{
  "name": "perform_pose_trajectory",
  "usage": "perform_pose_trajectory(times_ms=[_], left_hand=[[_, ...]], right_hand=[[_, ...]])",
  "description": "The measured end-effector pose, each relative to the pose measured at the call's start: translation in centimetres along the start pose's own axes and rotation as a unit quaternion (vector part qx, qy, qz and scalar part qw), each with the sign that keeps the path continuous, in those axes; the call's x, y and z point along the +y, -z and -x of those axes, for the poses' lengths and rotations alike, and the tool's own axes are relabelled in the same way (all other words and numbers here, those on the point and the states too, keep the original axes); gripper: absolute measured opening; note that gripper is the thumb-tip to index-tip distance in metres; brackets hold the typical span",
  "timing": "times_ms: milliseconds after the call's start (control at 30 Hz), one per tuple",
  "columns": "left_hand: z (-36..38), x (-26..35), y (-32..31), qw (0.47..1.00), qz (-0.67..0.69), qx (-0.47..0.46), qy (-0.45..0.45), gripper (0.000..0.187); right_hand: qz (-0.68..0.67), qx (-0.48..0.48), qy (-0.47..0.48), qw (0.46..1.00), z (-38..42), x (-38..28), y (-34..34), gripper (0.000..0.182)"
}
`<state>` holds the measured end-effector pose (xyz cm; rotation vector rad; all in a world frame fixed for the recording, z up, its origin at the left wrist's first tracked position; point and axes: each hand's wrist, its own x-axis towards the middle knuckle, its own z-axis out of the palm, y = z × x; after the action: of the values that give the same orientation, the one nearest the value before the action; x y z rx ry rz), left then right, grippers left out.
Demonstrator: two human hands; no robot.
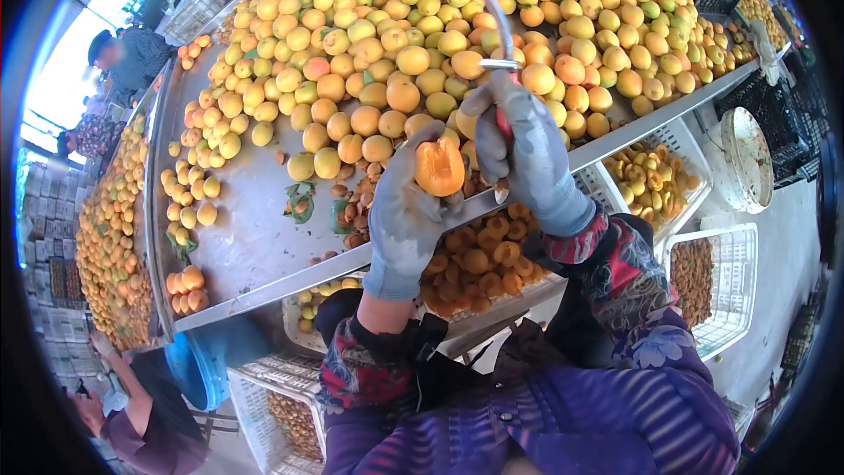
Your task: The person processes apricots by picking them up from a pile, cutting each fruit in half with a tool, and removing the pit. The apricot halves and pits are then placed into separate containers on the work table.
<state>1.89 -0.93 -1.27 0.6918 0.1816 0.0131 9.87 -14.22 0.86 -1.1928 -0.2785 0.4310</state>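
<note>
My left hand [406,211], in a grey glove, holds a halved apricot [439,166] with its orange cut face towards me. My right hand [527,154], also gloved in grey, grips a red-handled knife [499,44] whose curved blade points up and away over the fruit. Both hands hover at the near edge of a metal table [246,237]. A big heap of whole yellow-orange apricots [440,26] covers the table behind them.
A white crate of halved apricots [479,259] sits under the table edge below my hands. More white crates [655,180] and a crate of pits [694,273] stand to the right. Pits and leaves [352,207] litter the table. Other people stand at far left [127,53] and lower left [132,413].
</note>
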Motion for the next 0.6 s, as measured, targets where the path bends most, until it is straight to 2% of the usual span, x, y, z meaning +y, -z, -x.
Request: perform_pose_trajectory(times_ms=[67, 100, 167, 200, 233, 267, 300, 333, 367, 533, 600], left_hand=[[0.1, 0.1, -0.2, 0.983, -0.136, -0.023, -0.124, 0.047], [0.2, 0.2, 0.0, 0.983, -0.136, -0.024, -0.125, 0.047], [0.3, 0.5, 0.8, 0.922, -0.312, -0.058, -0.223, 0.042], [0.2, 0.6, 1.0, 0.921, -0.312, -0.058, -0.225, 0.042], [0.1, 0.8, 1.2, 0.940, -0.275, -0.020, -0.200, 0.043], [0.1, 0.9, 1.5, 0.955, -0.238, 0.019, -0.175, 0.045], [0.0, 1.0, 1.7, 0.954, -0.239, 0.019, -0.178, 0.045], [-0.1, 1.1, 2.0, 0.934, -0.282, 0.019, -0.218, 0.044], [-0.2, 1.2, 2.2, 0.910, -0.325, 0.019, -0.258, 0.044], [-0.1, 1.6, 2.5, 0.903, -0.328, 0.037, -0.276, 0.040], [0.1, 1.7, 2.2, 0.899, -0.335, 0.047, -0.277, 0.039]], right_hand=[[-0.074, 0.034, 0.064, 0.995, -0.4, 0.3, -0.1, 0.045], [-0.089, 0.022, 0.075, 0.993, -0.6, 0.3, 0.0, 0.045], [-0.056, -0.020, 0.066, 0.996, 0.0, -0.1, 0.3, 0.044], [-0.024, -0.060, 0.056, 0.996, 0.3, -0.3, 0.6, 0.043], [0.026, -0.118, 0.099, 0.988, 0.2, -0.1, 0.9, 0.039], [0.025, -0.120, 0.101, 0.987, 0.4, -0.1, 0.6, 0.039], [0.047, -0.142, 0.069, 0.986, 0.9, 0.0, 0.2, 0.036], [0.069, -0.164, 0.038, 0.983, 1.3, -0.2, -0.2, 0.034], [0.110, -0.183, -0.058, 0.975, 1.8, -1.3, -0.2, 0.032], [0.133, -0.204, -0.033, 0.969, 2.1, 0.5, -0.6, 0.034], [0.140, -0.191, -0.072, 0.969, 2.2, 0.3, -0.8, 0.035]])
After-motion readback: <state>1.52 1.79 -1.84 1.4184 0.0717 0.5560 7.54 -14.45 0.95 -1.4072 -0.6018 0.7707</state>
